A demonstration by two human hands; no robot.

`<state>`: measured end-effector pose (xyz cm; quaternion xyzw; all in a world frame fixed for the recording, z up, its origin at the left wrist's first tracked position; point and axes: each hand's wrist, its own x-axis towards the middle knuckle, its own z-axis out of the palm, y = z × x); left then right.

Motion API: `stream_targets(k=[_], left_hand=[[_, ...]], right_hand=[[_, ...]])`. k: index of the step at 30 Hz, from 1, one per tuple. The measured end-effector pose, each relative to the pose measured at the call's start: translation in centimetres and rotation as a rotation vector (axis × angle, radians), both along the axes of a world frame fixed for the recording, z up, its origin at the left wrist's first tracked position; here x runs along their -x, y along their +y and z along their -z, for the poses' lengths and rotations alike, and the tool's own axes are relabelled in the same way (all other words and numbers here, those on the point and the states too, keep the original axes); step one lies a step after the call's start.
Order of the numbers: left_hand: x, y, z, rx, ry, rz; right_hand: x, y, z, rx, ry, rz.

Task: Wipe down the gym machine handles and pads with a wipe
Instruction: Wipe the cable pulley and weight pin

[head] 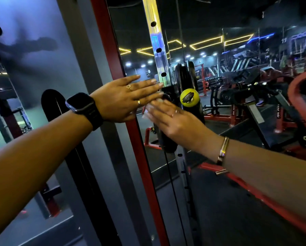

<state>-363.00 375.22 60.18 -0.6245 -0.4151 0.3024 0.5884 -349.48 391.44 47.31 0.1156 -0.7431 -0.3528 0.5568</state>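
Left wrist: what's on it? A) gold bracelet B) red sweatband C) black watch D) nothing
C: a black watch is strapped just behind the left hand; the gold bracelet is on the other arm.

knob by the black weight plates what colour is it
The knob is yellow-green with a dark patch at its centre; head view.

Tight here: red post point(111, 50) on the left, holed steel upright point(154, 38) beside it, black weight plates point(186, 75) and yellow knob point(189, 98) crowding right; open floor point(228, 201) lower right
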Motion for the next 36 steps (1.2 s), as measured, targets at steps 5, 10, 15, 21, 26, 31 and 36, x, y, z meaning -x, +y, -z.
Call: stream_targets(k=[5, 10, 15, 21, 26, 31, 36], left_hand=[[0.9, -0.1, 0.6, -0.052, 0.01, 0.004], [1.2, 0.2, 1.4, -0.067, 0.008, 0.018], [0.7, 0.7, 1.2, -0.075, 0.014, 0.069], [1.0, 0.8, 1.2, -0.069, 0.019, 0.081], [0.8, 0.8, 0.8, -0.031, 0.034, 0.09], [0.8, 0.7, 1.0, -0.033, 0.017, 0.093], [0.8, 0.8, 1.4, -0.044, -0.02, 0.103]], right_hand=[[0.9, -0.3, 2.9, 0.062, -0.075, -0.036], [-1.4, 2.0, 4.2, -0.126, -0.224, 0.028], [-0.3, 1.4, 0.6, 0.06, -0.028, -0.005], [-0.7, 1.5, 4.3, -0.206, -0.267, 0.013], [-0.3, 0.4, 0.0, -0.251, -0.246, 0.042], [0.0, 0.2, 0.2, -0.126, -0.157, 0.025], [-1.2, 0.7, 2.8, -0.373, -0.356, 0.196]])
